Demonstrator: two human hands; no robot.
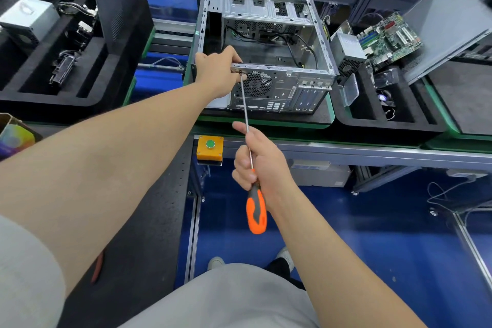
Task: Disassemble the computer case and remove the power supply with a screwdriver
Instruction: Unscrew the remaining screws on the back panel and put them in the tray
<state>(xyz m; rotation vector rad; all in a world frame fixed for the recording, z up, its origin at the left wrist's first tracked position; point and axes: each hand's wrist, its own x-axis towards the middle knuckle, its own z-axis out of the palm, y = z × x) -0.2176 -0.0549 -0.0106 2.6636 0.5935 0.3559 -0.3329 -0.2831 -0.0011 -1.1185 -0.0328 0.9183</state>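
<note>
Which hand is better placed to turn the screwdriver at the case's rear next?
Right. The right hand grips the screwdriver, its tip at the rear of the computer case; the left hand holds the case's top edge.

No legible text or numbers, even on the computer case [292,90]

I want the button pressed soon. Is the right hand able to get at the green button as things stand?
Probably, though not freely: the green button sits uncovered beside the right hand, but that hand grips the screwdriver.
</note>
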